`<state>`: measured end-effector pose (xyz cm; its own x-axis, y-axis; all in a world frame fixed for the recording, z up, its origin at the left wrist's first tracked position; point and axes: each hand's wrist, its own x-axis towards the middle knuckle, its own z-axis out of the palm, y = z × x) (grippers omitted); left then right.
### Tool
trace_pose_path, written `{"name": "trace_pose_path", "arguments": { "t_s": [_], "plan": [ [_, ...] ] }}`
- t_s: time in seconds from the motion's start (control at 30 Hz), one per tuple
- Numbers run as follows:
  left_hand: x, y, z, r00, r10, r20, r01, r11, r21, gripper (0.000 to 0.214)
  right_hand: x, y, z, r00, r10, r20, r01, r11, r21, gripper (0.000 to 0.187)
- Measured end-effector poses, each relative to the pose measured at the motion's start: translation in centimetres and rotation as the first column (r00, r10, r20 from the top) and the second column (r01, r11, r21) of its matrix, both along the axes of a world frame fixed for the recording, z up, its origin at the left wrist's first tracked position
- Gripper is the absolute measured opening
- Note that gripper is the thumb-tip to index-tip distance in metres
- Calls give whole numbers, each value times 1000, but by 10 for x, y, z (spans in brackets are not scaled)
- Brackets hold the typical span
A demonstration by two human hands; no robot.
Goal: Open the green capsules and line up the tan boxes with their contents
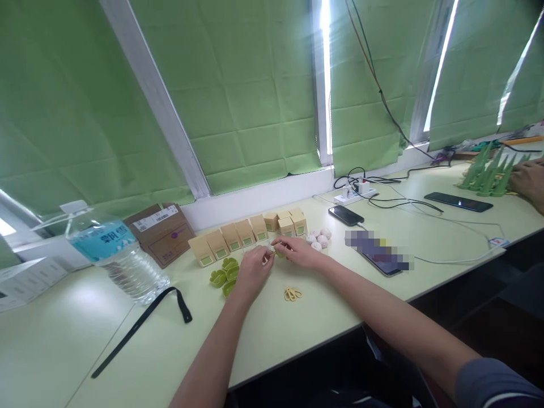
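Note:
My left hand (255, 265) and my right hand (295, 251) meet over the table, fingers bent into a pinch. Between the fingertips shows a small yellow-green piece (279, 255), mostly covered, so its kind is unclear. Left of my left hand lie several green cactus-shaped pieces (230, 272). A little bunch of pale yellow loops (293, 293) rests on the table in front of my hands. Behind them stands a row of small kraft-paper boxes (234, 238) with green labels. Several pale pink round pieces (319, 238) sit just beyond my right hand.
At left are a large water bottle (121, 252), a brown carton (161, 235) and a black strap (140, 323). Phones (346, 215), a power strip (355, 194) and cables lie to the right. Another person's hand (529, 178) is beside green spiky pieces (488, 173).

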<state>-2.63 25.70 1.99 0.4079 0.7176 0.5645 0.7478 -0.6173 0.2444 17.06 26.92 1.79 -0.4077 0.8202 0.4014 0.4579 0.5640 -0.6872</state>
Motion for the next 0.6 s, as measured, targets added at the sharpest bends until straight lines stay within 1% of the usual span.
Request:
{"name": "trace_pose_path", "arguments": {
  "t_s": [0.23, 0.6],
  "plan": [
    [0, 0, -1, 1000, 6, 5, -6, 1000, -2, 17, 0, 1, -1, 999, 33, -30, -34, 999, -35, 35],
    [-2, 1, -4, 1000, 4, -2, -4, 1000, 10, 16, 0, 2, -2, 998, 50, -39, -52, 998, -47, 34]
  ]
}}
